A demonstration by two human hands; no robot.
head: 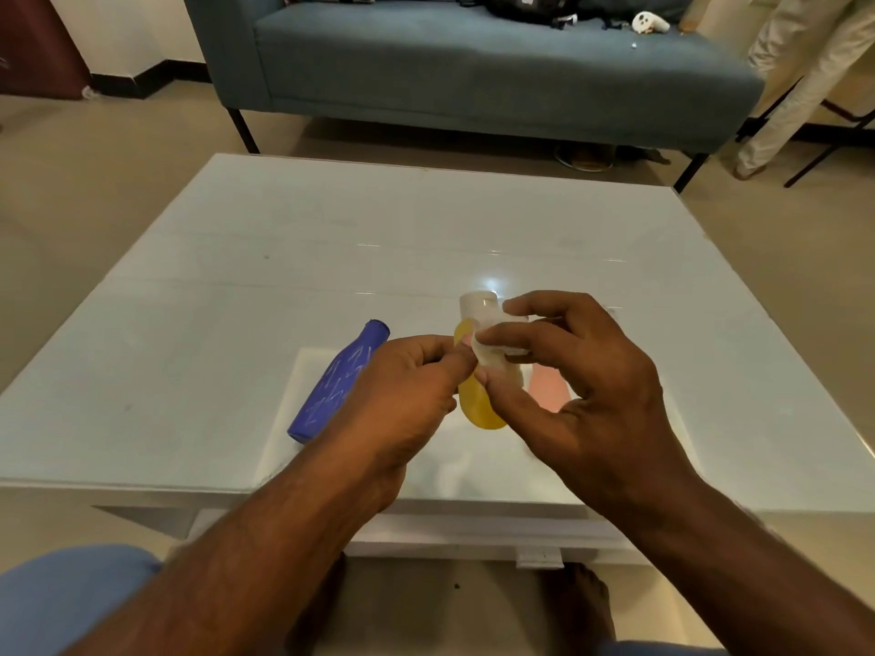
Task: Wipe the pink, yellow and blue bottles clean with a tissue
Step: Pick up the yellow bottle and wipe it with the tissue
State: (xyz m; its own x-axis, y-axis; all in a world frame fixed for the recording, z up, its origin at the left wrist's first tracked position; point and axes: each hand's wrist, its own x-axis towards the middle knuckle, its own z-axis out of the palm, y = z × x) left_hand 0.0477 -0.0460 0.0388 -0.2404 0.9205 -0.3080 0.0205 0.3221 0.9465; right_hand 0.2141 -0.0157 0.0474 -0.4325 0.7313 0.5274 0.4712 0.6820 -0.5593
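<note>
A blue bottle [337, 385] with white markings lies on its side on the white glass table [236, 277], left of my hands. The yellow bottle [480, 407] with a white cap [477, 305] lies in the middle, partly hidden by my fingers. The pink bottle [549, 390] lies behind my right hand, mostly hidden. A small white tissue [497, 350] is held above the yellow bottle: my left hand [407, 395] pinches its left edge, and my right hand [563, 376] pinches it between thumb and fingers.
A blue-grey sofa [473, 78] stands beyond the table, with a black bag [530, 4] and a white controller [649, 22] on it. A person's legs in light trousers [800, 78] stand at the far right. My knees in blue show at the bottom.
</note>
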